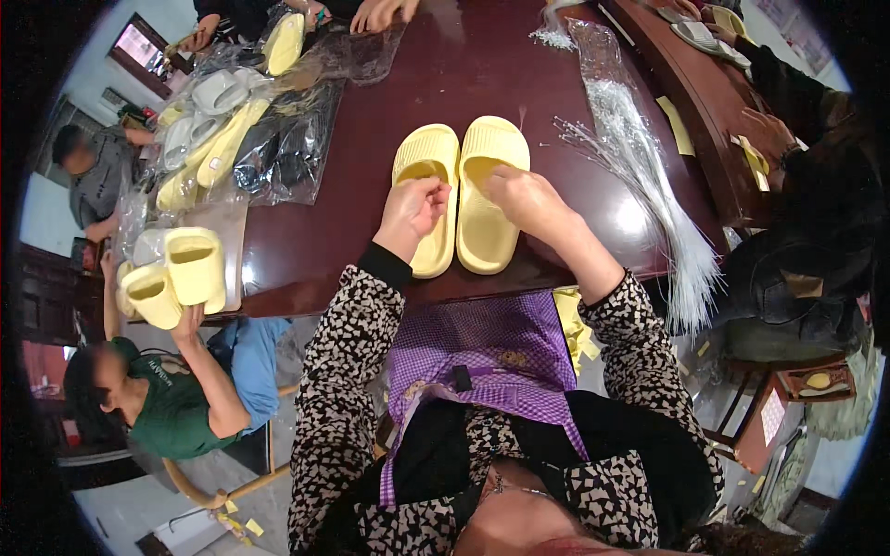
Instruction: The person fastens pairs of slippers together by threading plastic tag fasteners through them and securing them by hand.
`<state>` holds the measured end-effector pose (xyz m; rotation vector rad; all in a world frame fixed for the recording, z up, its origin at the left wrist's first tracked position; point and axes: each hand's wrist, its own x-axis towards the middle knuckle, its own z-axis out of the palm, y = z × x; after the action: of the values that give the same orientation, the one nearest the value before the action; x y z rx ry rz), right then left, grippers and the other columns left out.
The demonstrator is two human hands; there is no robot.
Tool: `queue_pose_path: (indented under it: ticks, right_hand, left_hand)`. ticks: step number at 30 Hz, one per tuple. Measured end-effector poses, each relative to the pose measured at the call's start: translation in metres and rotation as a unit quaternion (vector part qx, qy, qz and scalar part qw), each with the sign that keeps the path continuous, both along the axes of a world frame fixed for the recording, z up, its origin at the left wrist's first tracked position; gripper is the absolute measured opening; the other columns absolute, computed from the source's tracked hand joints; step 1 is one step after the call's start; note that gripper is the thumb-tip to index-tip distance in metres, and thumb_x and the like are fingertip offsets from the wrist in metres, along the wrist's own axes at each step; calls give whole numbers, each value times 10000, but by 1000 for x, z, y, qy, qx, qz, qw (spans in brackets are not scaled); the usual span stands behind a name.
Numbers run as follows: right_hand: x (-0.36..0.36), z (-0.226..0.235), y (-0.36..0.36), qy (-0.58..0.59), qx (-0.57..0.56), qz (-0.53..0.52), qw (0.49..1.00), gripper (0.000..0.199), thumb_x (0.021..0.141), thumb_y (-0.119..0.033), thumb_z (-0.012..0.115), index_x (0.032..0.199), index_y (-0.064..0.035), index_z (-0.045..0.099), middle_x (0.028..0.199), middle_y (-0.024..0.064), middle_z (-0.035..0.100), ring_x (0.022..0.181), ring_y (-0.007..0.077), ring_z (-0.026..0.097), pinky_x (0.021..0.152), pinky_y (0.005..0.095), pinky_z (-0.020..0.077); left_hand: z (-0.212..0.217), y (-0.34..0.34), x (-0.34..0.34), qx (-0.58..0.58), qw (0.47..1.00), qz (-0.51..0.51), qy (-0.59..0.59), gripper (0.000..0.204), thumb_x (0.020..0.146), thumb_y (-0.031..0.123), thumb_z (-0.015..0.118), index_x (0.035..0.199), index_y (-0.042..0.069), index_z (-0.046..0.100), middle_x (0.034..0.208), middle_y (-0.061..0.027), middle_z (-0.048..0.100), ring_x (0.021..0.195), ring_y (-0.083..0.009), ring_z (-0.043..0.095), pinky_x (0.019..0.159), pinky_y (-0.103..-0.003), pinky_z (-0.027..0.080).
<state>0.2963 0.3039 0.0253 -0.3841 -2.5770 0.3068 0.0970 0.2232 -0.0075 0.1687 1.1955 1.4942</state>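
Observation:
A pair of pale yellow slippers lies side by side on the dark red table in front of me, toes pointing away. Over the foot opening of the left slipper, my left hand is closed, its fingertips pinched together near the inner edge. My right hand reaches over the right slipper, its fingers bunched just behind the ribbed strap. Anything held in either pinch is too small or hidden to make out. To the right lies a bundle of thin white plastic strands, partly in a clear bag.
Clear-bagged slippers in yellow, white and black pile up on the table's left. At the left edge a person in green holds yellow slippers. Others' hands work across the table. A second table edge runs along the right.

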Motion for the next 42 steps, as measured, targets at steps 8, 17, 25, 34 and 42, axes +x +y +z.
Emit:
queue_pose_path:
  ticks: [8, 17, 25, 34, 42]
  right_hand:
    - [17, -4, 57, 201, -264, -159, 930, 178, 849, -114, 569, 865, 45, 648, 758, 160, 651, 670, 225, 646, 617, 309, 510]
    - [-39, -19, 125, -35, -298, -289, 909, 324, 786, -313, 634, 826, 2, 699, 759, 175, 667, 696, 277, 662, 694, 382, 507]
    - [-82, -22, 133, 120, -236, -176, 948, 214, 729, -215, 681, 813, -17, 685, 688, 113, 652, 642, 167, 627, 623, 308, 497]
    - [-147, -11, 110, -25, -242, -62, 968, 182, 723, -148, 670, 843, -12, 680, 703, 92, 652, 652, 157, 614, 645, 305, 497]
    - [-130, -5, 99, 172, -349, -30, 921, 86, 767, -87, 630, 805, -18, 665, 714, 81, 665, 672, 147, 626, 633, 278, 491]
  left_hand:
    - [-3, 13, 0, 25, 999, 19, 12, 50, 856, 15, 474, 880, -15, 506, 712, -110, 558, 519, -156, 515, 452, -288, 415]
    - [-7, 13, 1, 13, 998, 53, 36, 50, 837, -11, 454, 858, -13, 499, 673, -108, 549, 476, -154, 503, 403, -301, 415]
    - [-1, 12, 1, 15, 998, 42, 42, 91, 833, -26, 442, 880, 11, 511, 663, -96, 548, 455, -149, 503, 386, -303, 422]
    - [2, 15, 9, 18, 998, 52, 41, 103, 852, -8, 440, 907, 18, 524, 669, -92, 551, 462, -145, 513, 393, -296, 437]
    - [5, 6, 15, 12, 997, 55, 55, 92, 879, 42, 462, 936, 16, 529, 674, -74, 554, 475, -140, 521, 417, -296, 456]
